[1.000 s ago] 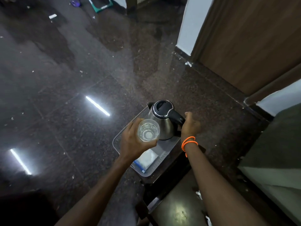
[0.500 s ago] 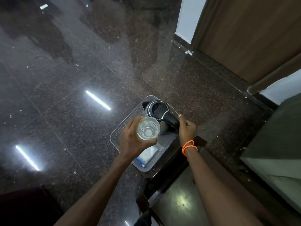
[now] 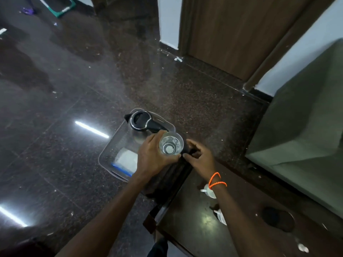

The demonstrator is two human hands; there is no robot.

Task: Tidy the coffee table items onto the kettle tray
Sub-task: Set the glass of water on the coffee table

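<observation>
A steel kettle with a black lid (image 3: pixel 140 121) stands at the far end of a clear plastic tray (image 3: pixel 106 154). A white packet with a blue edge (image 3: pixel 125 160) lies at the tray's near end. My left hand (image 3: pixel 152 157) holds a clear drinking glass (image 3: pixel 171 145) upright above the tray's right edge, just in front of the kettle's handle. My right hand (image 3: pixel 198 158) is beside the glass, with an orange band on the wrist. Its fingers are curled against a dark edge at the table's corner. What they hold, if anything, is hidden.
The tray sits on the far corner of a dark coffee table (image 3: pixel 245 229). Small white items (image 3: pixel 209 191) and a dark round disc (image 3: pixel 278 217) lie on the table. A green sofa (image 3: pixel 306 138) stands to the right. The polished stone floor (image 3: pixel 55 108) stretches left.
My right hand has let go of the kettle handle and dropped to the table corner. The glass in my left hand has moved right, from over the kettle's front to beside its handle.
</observation>
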